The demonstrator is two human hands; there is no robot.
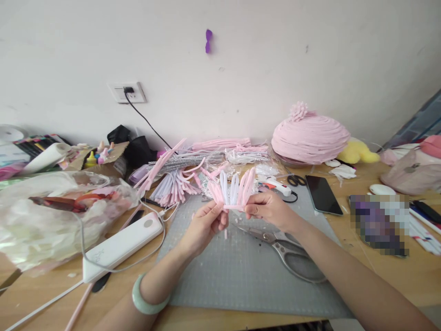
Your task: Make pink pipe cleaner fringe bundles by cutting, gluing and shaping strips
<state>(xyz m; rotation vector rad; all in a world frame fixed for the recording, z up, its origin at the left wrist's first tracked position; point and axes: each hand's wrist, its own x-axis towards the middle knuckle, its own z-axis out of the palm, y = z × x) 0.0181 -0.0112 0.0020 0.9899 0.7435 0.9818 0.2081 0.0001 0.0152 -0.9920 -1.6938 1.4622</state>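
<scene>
Both hands hold up one small bundle of pink and white looped pipe cleaners [233, 188] above a grey cutting mat [241, 271]. My left hand [206, 223] pinches the bundle's base from the left, fingers closed; a pale green bangle [146, 299] sits on that wrist. My right hand [267, 209] grips the same base from the right, fingers curled. Large metal scissors [285, 250] lie on the mat just under my right forearm.
A white power bank [122, 246] with its cable lies left of the mat. Loose pink pipe cleaners [179, 184] are piled behind, with a glue gun [277, 186], a phone [322, 194], a pink wound dome [310, 138] and a plastic bag [51, 216].
</scene>
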